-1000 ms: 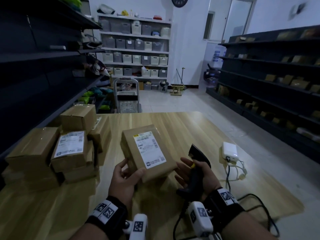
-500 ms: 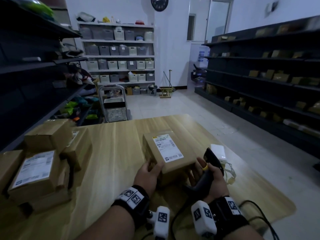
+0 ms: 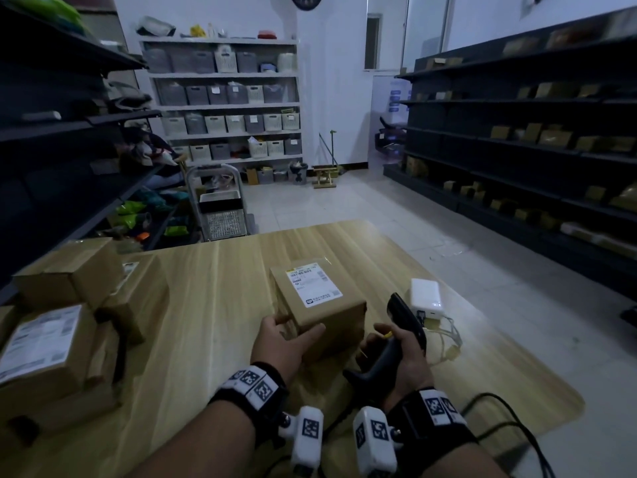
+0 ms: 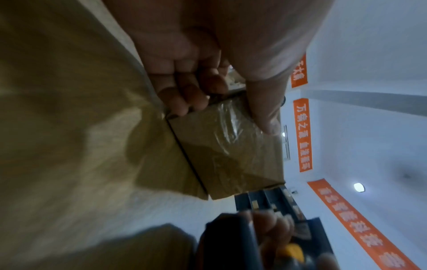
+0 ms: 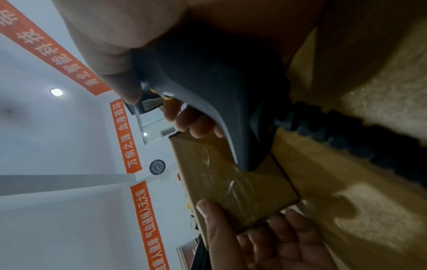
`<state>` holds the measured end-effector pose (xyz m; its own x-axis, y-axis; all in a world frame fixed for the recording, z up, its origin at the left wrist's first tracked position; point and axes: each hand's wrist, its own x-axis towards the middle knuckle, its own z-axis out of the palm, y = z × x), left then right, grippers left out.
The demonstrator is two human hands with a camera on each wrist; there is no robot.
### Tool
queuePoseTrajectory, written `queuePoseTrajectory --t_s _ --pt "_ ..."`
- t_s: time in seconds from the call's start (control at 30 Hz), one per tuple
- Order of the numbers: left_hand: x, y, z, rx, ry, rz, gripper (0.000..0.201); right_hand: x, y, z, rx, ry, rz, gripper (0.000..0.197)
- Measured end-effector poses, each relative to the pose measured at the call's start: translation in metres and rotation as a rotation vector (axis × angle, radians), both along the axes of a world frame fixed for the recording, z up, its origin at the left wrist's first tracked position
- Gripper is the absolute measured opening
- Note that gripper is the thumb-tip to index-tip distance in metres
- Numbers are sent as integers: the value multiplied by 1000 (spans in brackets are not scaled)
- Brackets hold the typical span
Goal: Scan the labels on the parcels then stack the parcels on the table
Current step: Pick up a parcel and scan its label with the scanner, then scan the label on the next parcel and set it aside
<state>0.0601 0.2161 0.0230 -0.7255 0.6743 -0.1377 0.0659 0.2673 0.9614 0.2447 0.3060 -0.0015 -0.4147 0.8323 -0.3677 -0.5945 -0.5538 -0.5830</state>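
On the table [image 3: 213, 305] ahead of me sits the parcel [image 3: 320, 312], label [image 3: 313, 283] up so it can be read. My left hand [image 3: 287, 343] grips its near corner, thumb on the near side, fingers at the left side, probably steadying it. My right hand [image 3: 401, 357] wraps the scanner [image 3: 403, 322] beside it, ready. Other parcels [image 3: 69, 315] wait piled far left, likely unscanned.
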Motion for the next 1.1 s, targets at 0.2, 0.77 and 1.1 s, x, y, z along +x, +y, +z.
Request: queuePoseTrajectory --t_s 0.2,0.77,1.1 --pt "-8 3 -5 45 -71 -36 79 -5 -3 8 13 -67 34 26" --pt "-50 -173 65 293 183 357 27 -67 -91 29 7 54 342 27" --pt "-137 -237 81 -500 557 463 84 -159 -159 59 180 77 682 49"
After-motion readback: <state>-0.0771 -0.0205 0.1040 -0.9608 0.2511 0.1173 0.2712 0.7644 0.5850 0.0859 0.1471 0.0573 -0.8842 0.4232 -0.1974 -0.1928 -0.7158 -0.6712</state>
